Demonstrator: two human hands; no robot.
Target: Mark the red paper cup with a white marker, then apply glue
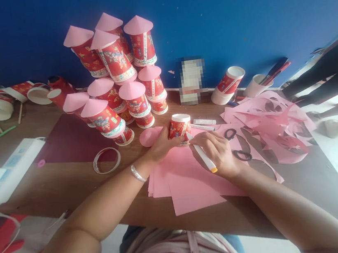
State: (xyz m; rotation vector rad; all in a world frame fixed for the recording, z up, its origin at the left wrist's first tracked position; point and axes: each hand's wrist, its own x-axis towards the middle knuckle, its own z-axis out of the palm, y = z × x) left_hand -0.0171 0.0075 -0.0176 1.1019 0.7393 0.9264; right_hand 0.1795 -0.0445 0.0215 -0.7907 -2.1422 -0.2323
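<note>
Cup (180,129) in left grip (165,143), marker (204,157) in right grip (218,150)

We log a craft workspace: a brown table (76,176) against a blue wall (219,16), bearing pink paper (191,181), offcuts (267,119), scissors (243,151), pens (275,70) in a white cup (251,87), and stacked red cups (117,62) with paper cones (137,24). Home or classroom: we cannot tell.
</note>
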